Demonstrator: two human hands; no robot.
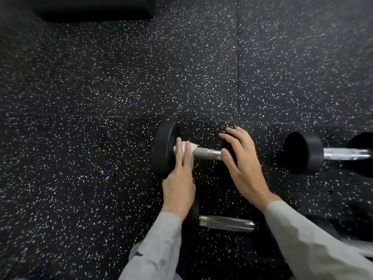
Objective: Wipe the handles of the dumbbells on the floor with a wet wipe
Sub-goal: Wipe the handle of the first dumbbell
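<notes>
A black dumbbell with a silver handle (207,153) lies on the speckled floor in the middle of the view. My left hand (179,178) presses a white wet wipe (188,147) onto the left end of that handle with straight fingers, close to the left weight head (163,146). My right hand (242,164) rests spread over the right weight head, which it mostly hides. A second dumbbell's handle (226,223) lies nearer to me, between my forearms. A third dumbbell (304,152) lies to the right, its handle running off the frame edge.
The floor is black rubber matting (121,77) with white flecks and visible tile seams. A dark bulky object (92,7) sits at the top left edge. Something pale shows at the bottom right edge, partly hidden by my right sleeve.
</notes>
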